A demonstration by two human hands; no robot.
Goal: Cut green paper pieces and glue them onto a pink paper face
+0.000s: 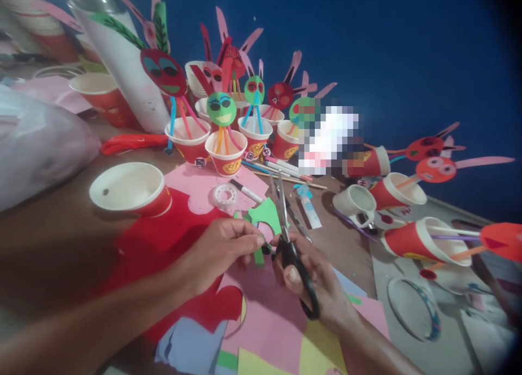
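My right hand (322,277) is closed around the black-handled scissors (297,269), whose metal blades point up and away from me. Beside it, my left hand (228,241) has thumb and forefinger pinched on a small dark paper piece (266,249); its shape is partly hidden by the fingers. The right fingertips come close to that piece, and I cannot tell whether they touch it. Just beyond both hands lies a green paper scrap (267,214) with a curved cut-out. Red paper (171,255) spreads under my left forearm, and pink paper (265,309) lies below the hands.
Red paper cups (226,163) holding paper-faced figures stand along the blue wall. An open cup (130,187) tilts at left. A white tape roll (225,195), a marker (247,191) and a glue tube (310,209) lie ahead. A bangle (434,323) sits at right, a plastic bag (41,141) at left.
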